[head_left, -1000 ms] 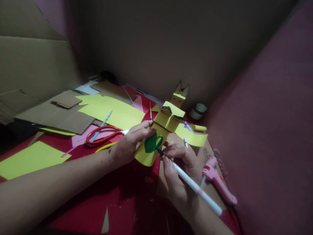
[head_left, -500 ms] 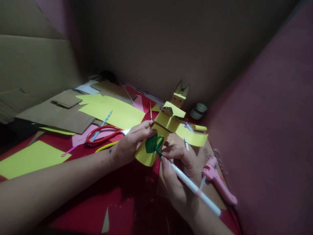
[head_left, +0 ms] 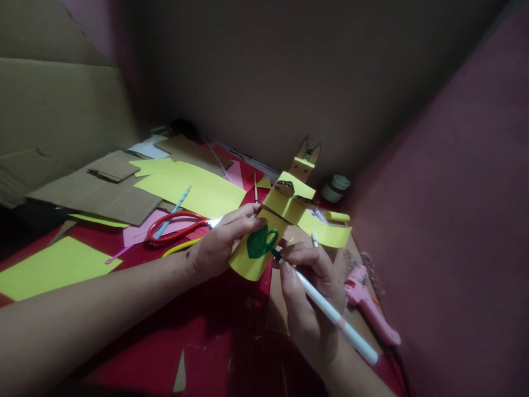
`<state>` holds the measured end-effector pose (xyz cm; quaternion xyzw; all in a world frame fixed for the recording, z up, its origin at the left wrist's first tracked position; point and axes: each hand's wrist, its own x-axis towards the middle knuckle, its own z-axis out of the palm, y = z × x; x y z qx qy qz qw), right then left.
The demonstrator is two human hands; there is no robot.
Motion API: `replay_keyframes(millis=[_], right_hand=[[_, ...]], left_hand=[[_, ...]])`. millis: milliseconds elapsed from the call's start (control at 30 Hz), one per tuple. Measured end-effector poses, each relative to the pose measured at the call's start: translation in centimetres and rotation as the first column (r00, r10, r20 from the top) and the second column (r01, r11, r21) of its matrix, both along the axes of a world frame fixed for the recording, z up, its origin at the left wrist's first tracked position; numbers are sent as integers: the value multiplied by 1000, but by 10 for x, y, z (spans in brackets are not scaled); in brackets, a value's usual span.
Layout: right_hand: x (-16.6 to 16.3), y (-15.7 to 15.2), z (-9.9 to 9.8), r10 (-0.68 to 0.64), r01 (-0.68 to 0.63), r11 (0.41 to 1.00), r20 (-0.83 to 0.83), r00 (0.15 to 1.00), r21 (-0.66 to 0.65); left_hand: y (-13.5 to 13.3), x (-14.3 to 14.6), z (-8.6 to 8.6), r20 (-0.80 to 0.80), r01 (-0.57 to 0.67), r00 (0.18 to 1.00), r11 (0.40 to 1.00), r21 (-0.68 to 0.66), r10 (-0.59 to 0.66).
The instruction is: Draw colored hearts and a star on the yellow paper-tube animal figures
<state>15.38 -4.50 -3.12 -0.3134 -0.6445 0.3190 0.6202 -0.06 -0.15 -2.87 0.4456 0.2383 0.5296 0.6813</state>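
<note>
My left hand is closed around a yellow paper-and-cardboard animal figure with pointed ears, tilted away from me. On the figure's curved lower part is a dark green painted patch, with a green loop outline beside it. A white-barrelled marker with a green tip is pinched in my right hand. Its tip touches the yellow surface at the right of the green patch, or sits very close to it. The fingers of my left hand behind the figure are hidden.
Red-handled scissors and a blue pencil lie left of the figure. Yellow paper and cardboard pieces spread behind them. At right are a pink glue gun, its cord, and a small jar near the wall.
My right hand and the marker have shifted slightly right, the tip moving from the loop's left side toward its lower right. The loop's lower part looks more filled with green. My left hand keeps its hold.
</note>
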Motion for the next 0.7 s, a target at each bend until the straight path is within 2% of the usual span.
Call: replay_keyframes(millis=[233,367,600,700], right_hand=[[0,2,0,-25,26,999,-43,999,25],[1,1,-2,21,-20,999,-36,999,30],[2,1,0,26,-26,999,-24,999,21],[1,1,0,-3,4,1000,-46,999,23]], left_hand=[[2,0,-1,7,-7,1000,1000,21,7],[0,0,0,14,-4,1000,999,41,3],[0,0,0,-2,-6,1000,999,38,6],[1,-1,-1,-8,-1,1000,999,50,1]])
